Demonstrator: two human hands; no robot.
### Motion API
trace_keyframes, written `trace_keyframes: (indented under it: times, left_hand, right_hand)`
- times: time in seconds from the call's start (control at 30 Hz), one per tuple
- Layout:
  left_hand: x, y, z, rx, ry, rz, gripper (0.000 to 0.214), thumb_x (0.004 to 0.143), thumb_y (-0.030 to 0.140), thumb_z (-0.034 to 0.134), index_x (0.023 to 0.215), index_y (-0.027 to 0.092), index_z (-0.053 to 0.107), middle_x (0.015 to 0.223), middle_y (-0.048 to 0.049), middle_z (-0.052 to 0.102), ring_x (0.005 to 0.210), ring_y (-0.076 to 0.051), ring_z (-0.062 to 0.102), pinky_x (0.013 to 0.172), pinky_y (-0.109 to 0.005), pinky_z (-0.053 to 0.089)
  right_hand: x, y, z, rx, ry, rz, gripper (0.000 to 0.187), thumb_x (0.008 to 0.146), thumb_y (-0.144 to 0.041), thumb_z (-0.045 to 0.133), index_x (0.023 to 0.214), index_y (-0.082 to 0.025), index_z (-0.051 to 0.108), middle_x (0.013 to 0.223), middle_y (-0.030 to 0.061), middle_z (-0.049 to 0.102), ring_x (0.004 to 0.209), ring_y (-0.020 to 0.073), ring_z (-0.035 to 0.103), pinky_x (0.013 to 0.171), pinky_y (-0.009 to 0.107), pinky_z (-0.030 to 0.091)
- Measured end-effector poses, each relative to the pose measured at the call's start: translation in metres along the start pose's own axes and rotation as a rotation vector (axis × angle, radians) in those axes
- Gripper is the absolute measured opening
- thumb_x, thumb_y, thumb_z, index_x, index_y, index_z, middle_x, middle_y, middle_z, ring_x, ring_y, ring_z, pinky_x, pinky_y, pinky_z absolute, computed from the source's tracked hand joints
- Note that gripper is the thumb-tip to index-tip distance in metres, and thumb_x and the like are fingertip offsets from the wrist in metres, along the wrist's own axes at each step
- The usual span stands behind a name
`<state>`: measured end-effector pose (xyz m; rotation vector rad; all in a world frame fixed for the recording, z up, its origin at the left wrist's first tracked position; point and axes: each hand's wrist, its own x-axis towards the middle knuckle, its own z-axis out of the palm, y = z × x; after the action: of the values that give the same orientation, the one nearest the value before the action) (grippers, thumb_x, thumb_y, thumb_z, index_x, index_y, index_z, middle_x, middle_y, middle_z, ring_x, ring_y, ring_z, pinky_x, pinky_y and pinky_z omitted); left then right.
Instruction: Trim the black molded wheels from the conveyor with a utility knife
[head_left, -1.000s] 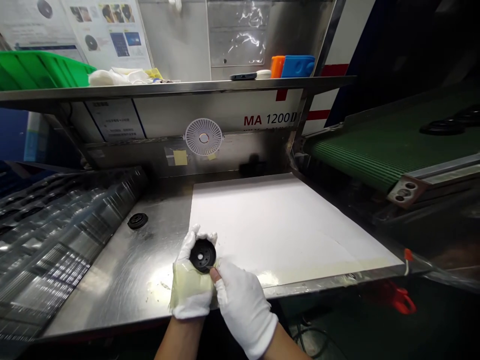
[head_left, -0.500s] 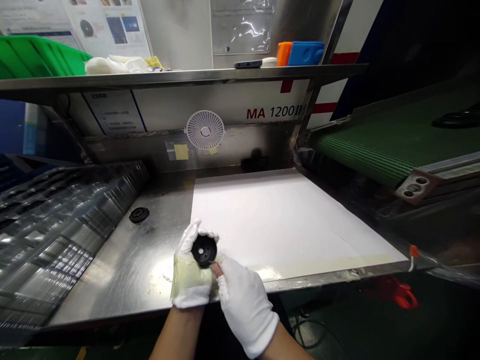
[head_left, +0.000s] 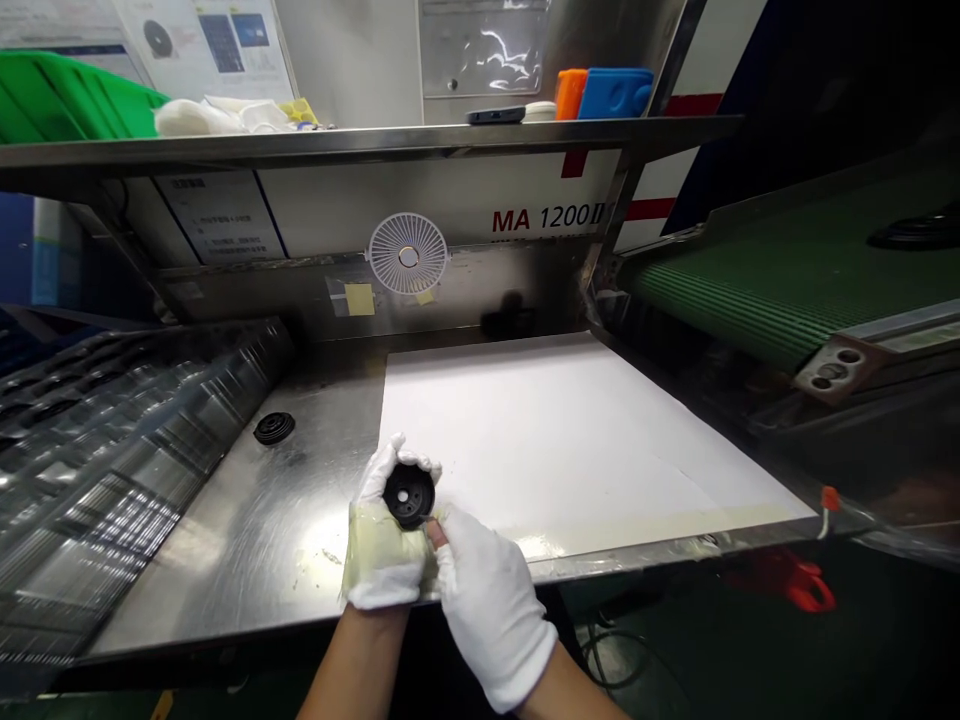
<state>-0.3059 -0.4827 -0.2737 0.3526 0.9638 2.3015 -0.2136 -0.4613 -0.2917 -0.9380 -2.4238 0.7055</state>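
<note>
My left hand (head_left: 386,560), in a white glove with a yellowish palm, is closed round a round black plastic part (head_left: 409,496). The part is dish-shaped, with a raised rim and a pale hole near its middle, and its open face is turned up towards me. My right hand (head_left: 487,595), also gloved in white with a bare thumb tip showing, is closed at the lower right rim of the part. Whatever its fingers pinch is hidden or too small to name. A second black round part (head_left: 274,428), ribbed like stacked rings, lies on the metal bench (head_left: 247,540).
Clear plastic trays (head_left: 172,450) holding black parts are stacked at left. A white sheet (head_left: 555,440) covers the bench's right side. A small fan (head_left: 408,255) stands behind, beneath a shelf (head_left: 360,142). A green conveyor (head_left: 750,290) runs at right, near red-handled scissors (head_left: 810,590).
The whole view has shifted slightly. The black part has tilted a little in my left hand, while my right hand stays at its lower rim.
</note>
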Motion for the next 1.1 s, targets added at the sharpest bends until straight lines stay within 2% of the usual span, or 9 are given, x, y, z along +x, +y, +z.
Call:
trace_keyframes:
  times: [0.13, 0.2, 0.3, 0.43, 0.63, 0.77, 0.87, 0.97, 1.1]
  left_hand:
    - [0.001, 0.000, -0.004, -0.033, 0.046, 0.001, 0.034, 0.071, 0.014, 0.058, 0.105, 0.018, 0.059, 0.094, -0.0057, 0.062, 0.096, -0.022, 0.058, 0.087, -0.040, 0.047]
    - [0.004, 0.003, -0.006, -0.096, 0.022, -0.165, 0.037, 0.074, 0.017, 0.051, 0.111, 0.015, 0.057, 0.101, -0.0115, 0.061, 0.097, -0.027, 0.057, 0.081, -0.046, 0.049]
    - [0.008, 0.006, -0.007, -0.199, 0.001, -0.374, 0.037, 0.072, 0.016, 0.050, 0.109, 0.011, 0.058, 0.083, -0.0101, 0.061, 0.079, -0.023, 0.060, 0.071, -0.041, 0.051]
    - [0.008, -0.001, -0.003, -0.235, 0.090, -0.275, 0.023, 0.074, 0.016, 0.059, 0.097, 0.013, 0.061, 0.069, -0.0002, 0.055, 0.066, -0.011, 0.054, 0.069, -0.027, 0.050]
    - [0.001, -0.009, -0.003, -0.090, 0.089, -0.027, 0.031, 0.072, 0.012, 0.060, 0.102, 0.019, 0.060, 0.080, -0.0011, 0.060, 0.078, -0.013, 0.059, 0.082, -0.032, 0.049]
    - [0.001, 0.001, -0.007, -0.094, 0.031, -0.253, 0.041, 0.070, 0.013, 0.053, 0.110, 0.015, 0.058, 0.097, -0.0138, 0.062, 0.088, -0.025, 0.060, 0.076, -0.043, 0.050]
    - [0.002, 0.003, -0.008, -0.136, -0.004, -0.342, 0.039, 0.074, 0.017, 0.051, 0.112, 0.012, 0.057, 0.079, -0.0103, 0.062, 0.074, -0.022, 0.060, 0.067, -0.039, 0.051]
    - [0.004, -0.002, -0.005, -0.159, 0.069, -0.311, 0.033, 0.075, 0.018, 0.057, 0.107, 0.015, 0.059, 0.068, -0.0014, 0.056, 0.064, -0.014, 0.056, 0.065, -0.030, 0.050]
    - [0.005, -0.010, -0.001, -0.156, 0.145, -0.167, 0.029, 0.074, 0.017, 0.060, 0.104, 0.017, 0.060, 0.069, 0.0009, 0.055, 0.066, -0.012, 0.056, 0.073, -0.030, 0.050]
  right_hand:
    - [-0.001, -0.001, 0.002, -0.012, 0.017, -0.020, 0.025, 0.094, -0.029, 0.031, 0.083, -0.024, 0.053, 0.069, -0.0018, 0.061, 0.060, 0.0160, 0.055, 0.054, 0.027, 0.026]
    - [0.000, 0.004, 0.000, -0.042, 0.037, -0.020, 0.024, 0.093, -0.030, 0.033, 0.080, -0.024, 0.053, 0.068, -0.0015, 0.060, 0.059, 0.0166, 0.054, 0.054, 0.028, 0.025]
    - [0.002, 0.013, -0.003, -0.039, 0.067, -0.021, 0.019, 0.092, -0.027, 0.036, 0.088, -0.024, 0.055, 0.075, -0.0007, 0.063, 0.064, 0.0170, 0.056, 0.057, 0.028, 0.027]
    - [-0.001, 0.014, -0.003, 0.013, 0.067, -0.002, 0.020, 0.092, -0.025, 0.036, 0.090, -0.024, 0.055, 0.075, -0.0016, 0.063, 0.064, 0.0157, 0.056, 0.057, 0.026, 0.028]
    - [-0.008, 0.002, 0.004, 0.082, 0.023, -0.002, 0.024, 0.093, -0.027, 0.032, 0.086, -0.023, 0.054, 0.071, -0.0012, 0.061, 0.060, 0.0143, 0.054, 0.055, 0.025, 0.029]
    - [-0.004, 0.009, 0.000, 0.012, 0.040, -0.028, 0.025, 0.093, -0.028, 0.033, 0.083, -0.022, 0.055, 0.071, 0.0002, 0.062, 0.061, 0.0153, 0.055, 0.055, 0.026, 0.029]
    - [-0.002, 0.019, -0.001, -0.005, 0.070, -0.015, 0.022, 0.092, -0.027, 0.035, 0.089, -0.022, 0.056, 0.076, 0.0010, 0.063, 0.065, 0.0163, 0.056, 0.058, 0.026, 0.031]
    - [-0.005, 0.020, 0.002, 0.002, 0.060, 0.015, 0.023, 0.093, -0.028, 0.034, 0.086, -0.022, 0.055, 0.071, -0.0001, 0.061, 0.062, 0.0162, 0.055, 0.057, 0.026, 0.029]
    - [-0.011, 0.009, 0.009, 0.052, 0.037, 0.014, 0.024, 0.092, -0.028, 0.033, 0.082, -0.023, 0.054, 0.069, -0.0004, 0.060, 0.060, 0.0153, 0.054, 0.054, 0.026, 0.028]
